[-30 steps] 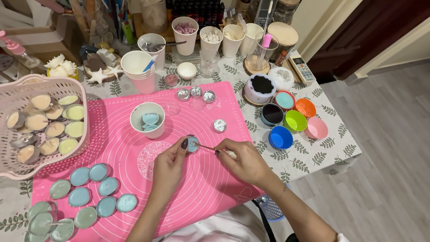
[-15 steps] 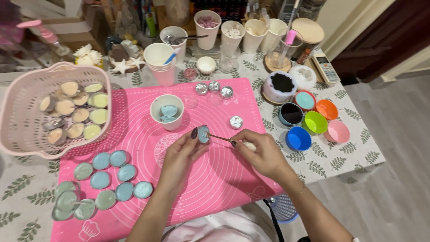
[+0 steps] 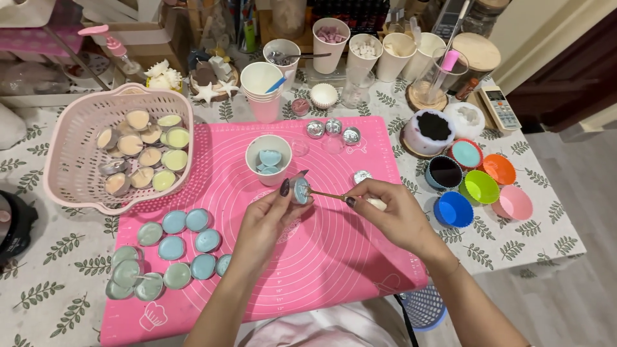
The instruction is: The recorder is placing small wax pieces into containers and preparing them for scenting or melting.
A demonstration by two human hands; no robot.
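Between both hands (image 3: 334,215), a small round pale-blue wax disc (image 3: 299,191).

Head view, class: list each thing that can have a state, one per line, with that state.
Left hand: holds a small blue tealight, tilted.
Right hand: grips a thin stick, tip at the tealight.
White cup: upright, blue pieces inside.
Pink basket: holds cream and green tealights.
Blue silicone cup: empty.

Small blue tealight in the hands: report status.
Left hand pinches small blue tealight. Right hand holds thin stick tool, tip at tealight. White paper cup close behind.
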